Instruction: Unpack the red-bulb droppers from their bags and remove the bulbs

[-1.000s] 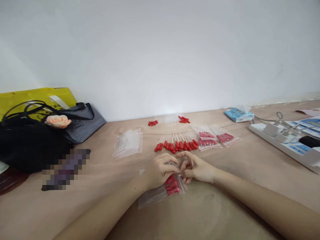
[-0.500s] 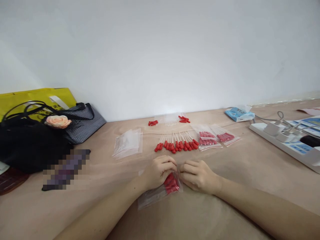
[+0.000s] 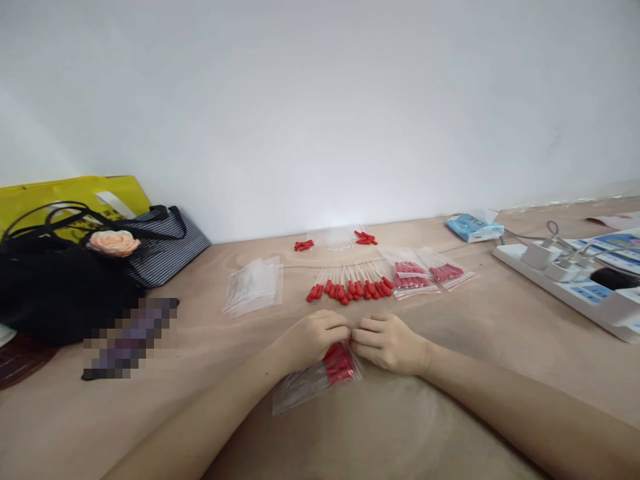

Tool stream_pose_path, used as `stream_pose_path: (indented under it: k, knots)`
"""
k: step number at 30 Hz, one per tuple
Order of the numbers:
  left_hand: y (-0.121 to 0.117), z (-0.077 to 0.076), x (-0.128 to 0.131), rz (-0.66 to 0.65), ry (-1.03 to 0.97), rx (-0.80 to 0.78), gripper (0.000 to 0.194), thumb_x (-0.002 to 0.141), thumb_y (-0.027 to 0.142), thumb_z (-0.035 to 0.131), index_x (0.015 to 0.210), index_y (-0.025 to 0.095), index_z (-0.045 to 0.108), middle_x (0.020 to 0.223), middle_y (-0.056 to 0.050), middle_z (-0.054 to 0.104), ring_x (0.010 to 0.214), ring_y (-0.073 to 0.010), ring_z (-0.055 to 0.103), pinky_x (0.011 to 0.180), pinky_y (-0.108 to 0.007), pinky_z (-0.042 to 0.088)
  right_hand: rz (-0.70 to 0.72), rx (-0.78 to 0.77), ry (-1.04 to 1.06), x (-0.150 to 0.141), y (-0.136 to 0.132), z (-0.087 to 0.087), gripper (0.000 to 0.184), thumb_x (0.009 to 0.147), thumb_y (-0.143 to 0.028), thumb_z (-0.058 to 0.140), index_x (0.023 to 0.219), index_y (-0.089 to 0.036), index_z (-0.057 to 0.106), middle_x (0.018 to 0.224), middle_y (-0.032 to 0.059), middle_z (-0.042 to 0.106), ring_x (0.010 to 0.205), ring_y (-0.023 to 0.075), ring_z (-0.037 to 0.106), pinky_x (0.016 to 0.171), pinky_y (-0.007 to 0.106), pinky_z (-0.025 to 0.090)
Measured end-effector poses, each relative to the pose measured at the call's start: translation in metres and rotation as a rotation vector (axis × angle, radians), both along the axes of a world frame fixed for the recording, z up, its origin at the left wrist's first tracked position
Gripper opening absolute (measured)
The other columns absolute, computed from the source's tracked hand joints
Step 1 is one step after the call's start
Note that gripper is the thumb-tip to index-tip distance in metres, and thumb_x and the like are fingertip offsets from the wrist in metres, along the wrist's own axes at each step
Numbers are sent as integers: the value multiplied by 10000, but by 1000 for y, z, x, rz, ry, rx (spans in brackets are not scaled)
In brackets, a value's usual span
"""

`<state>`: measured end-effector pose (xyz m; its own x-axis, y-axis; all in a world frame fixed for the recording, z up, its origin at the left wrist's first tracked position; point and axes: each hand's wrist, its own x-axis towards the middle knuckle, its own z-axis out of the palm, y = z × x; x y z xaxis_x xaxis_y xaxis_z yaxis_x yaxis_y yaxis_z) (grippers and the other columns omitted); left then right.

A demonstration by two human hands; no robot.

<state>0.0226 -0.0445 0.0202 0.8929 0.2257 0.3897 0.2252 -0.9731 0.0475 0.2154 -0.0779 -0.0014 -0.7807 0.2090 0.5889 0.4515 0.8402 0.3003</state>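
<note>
A clear zip-lock bag (image 3: 303,390) with red-bulbed droppers (image 3: 339,363) inside lies slanted on the table in front of me. My left hand (image 3: 317,340) reaches over its upper edge, fingers closed on the bag near the opening. At the same end, my right hand (image 3: 387,343) pinches the bag's corner with curled fingers, nearly touching the left fingertips. Just beyond both hands, several loose droppers (image 3: 350,289) are fanned out, red bulbs toward me. Filled bags (image 3: 413,273) rest right of them, and a stack of flat clear bags (image 3: 254,287) lies to the left.
Near the wall are more red-bulbed droppers (image 3: 367,238) and clear plastic. A blue tissue pack (image 3: 475,229) and a white power strip (image 3: 565,287) with plugs and cables occupy the right. Bags, including a striped one (image 3: 167,247) and a yellow one (image 3: 75,193), crowd the left.
The fingers of both hands have come closer together at the bag's end. The whole scene has shifted slightly left in view; the other things lie as before.
</note>
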Motion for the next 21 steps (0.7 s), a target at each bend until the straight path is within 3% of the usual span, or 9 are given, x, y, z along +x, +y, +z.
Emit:
stream_pose_path:
  k: [7,10,13,17,21]
  knots:
    - [10,5,-7,-50,61,-40,316,866,95,278,769,155,573,793,-51,636,798,-147,549,748,-278,427,21,-113,-83,3,5,0,291,885,-154,327,674,-165,527,695,9,546,640,116,430,560,254,289]
    - [11,6,-11,28,-6,-125,285,875,129,300,860,174,582,975,-64,632,919,-151,553,834,-304,418,5,-189,-65,6,5,1,277,872,-141,326,696,-167,538,736,22,570,675,124,450,581,252,318]
    - [-3,10,-15,184,35,-255,246,859,230,403,1070,189,522,1187,-84,534,1069,-185,497,914,-348,396,7,-334,-30,8,3,5,216,834,-145,376,711,-168,552,772,39,591,726,139,472,608,253,350]
    - [-31,12,-27,300,117,-399,632,771,424,527,1304,184,286,1318,-125,395,1213,-270,349,981,-453,325,103,-611,80,7,-1,10,159,749,-119,440,789,-176,583,798,33,619,779,150,493,700,280,383]
    - [-42,5,-40,359,115,-498,753,746,444,547,1349,217,158,1344,-128,345,1215,-287,339,979,-478,315,61,-791,248,0,-2,8,183,760,-113,464,846,-173,613,750,23,626,761,144,506,740,304,379]
